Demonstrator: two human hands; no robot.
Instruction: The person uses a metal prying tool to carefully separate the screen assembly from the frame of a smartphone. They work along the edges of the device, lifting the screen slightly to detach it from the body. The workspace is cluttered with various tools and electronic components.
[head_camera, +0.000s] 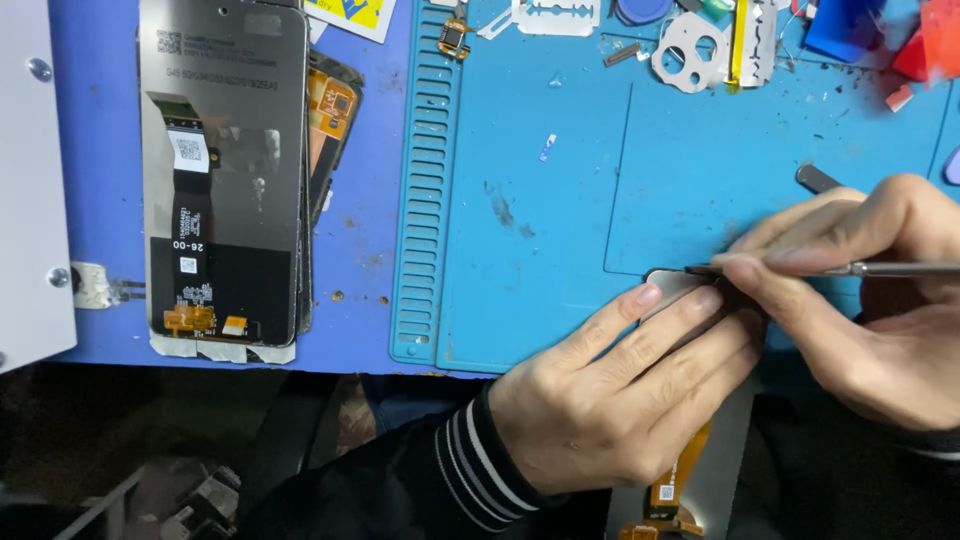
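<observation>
Left hand (600, 400) lies flat, fingers (680, 310) stretched out and pressing down on a phone screen panel (668, 287) at the near edge of the blue mat (520, 200); most of the panel hides under them. Right hand (880, 300) pinches a thin metal tool (880, 268), tip at the panel's top edge just beyond the left fingertips. Another screen panel (225, 170) rests well apart on the bench (360, 250), far left.

Work surface was a blue bench (100, 200) with a lighter blue ribbed repair mat (520, 250) laid on it. On the bare bench, left of the mat: a phone display panel (222, 170) lying back side up, stacked on another. On the mat's far edge: a metal camera bezel (690, 50), a razor blade (555, 15), red plastic pieces (930, 45).
</observation>
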